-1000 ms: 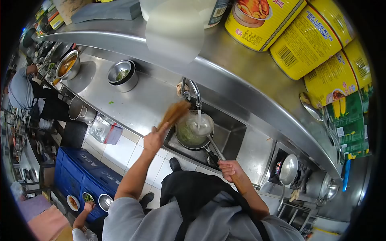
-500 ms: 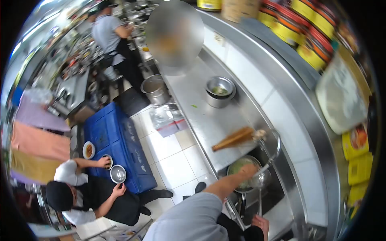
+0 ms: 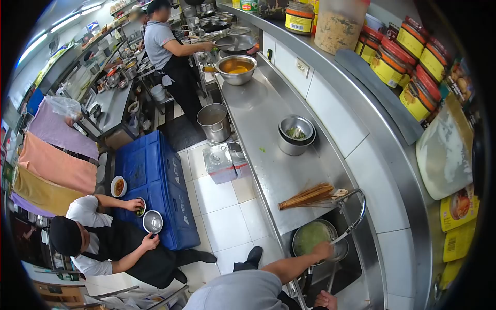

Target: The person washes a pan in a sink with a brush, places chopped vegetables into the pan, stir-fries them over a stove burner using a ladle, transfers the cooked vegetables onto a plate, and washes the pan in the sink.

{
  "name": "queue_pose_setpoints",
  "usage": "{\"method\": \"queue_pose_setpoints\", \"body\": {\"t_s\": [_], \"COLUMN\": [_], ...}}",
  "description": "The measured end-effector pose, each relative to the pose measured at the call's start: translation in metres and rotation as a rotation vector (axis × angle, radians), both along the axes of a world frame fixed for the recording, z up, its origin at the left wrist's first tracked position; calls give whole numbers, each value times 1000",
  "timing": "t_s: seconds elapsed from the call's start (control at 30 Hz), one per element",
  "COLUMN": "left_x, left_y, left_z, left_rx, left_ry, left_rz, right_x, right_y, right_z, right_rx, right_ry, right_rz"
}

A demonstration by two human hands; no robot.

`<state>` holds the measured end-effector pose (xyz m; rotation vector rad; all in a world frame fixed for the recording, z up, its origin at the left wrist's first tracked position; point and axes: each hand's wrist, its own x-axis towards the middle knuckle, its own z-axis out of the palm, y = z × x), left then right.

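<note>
My left hand (image 3: 323, 251) is over the right side of a pan (image 3: 313, 238) of cloudy green liquid in the sink. Its fingers are curled beside the end of the faucet spout (image 3: 356, 222); what they grip is hidden. Low in the view my right hand (image 3: 326, 300) is closed round the long handle of a metal ladle (image 3: 340, 250). The ladle's bowl lies at the pan's right side, beneath the spout. Another long handle (image 3: 308, 280) runs from the pan toward my body.
A bundle of thin sticks (image 3: 310, 196) lies on the steel counter (image 3: 263, 139) beside the sink. Farther along stand nested metal pots (image 3: 295, 135) and a bowl of orange liquid (image 3: 236, 68). Jars (image 3: 397, 59) line the shelf. Co-workers stand by a blue chest (image 3: 150, 170) and the stove.
My view has turned, so the counter and shelf appear shifted. My left hand has moved from over the pan's middle toward its right side, uncovering the green liquid. My right hand stays on the ladle.
</note>
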<state>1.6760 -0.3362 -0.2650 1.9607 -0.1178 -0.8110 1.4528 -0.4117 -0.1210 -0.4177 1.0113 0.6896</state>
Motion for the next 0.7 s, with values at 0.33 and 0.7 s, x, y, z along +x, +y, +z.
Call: {"method": "queue_pose_setpoints", "body": {"t_s": [0.33, 0.7], "left_x": [14, 2], "left_y": [-51, 23], "left_z": [-24, -2], "left_rx": [-46, -218], "left_ry": [66, 154], "left_rz": [442, -353], "right_x": [49, -8], "right_y": [73, 35], "right_z": [71, -18], "right_rx": [-529, -1611], "right_ry": [-121, -594], "right_rz": [67, 915]}}
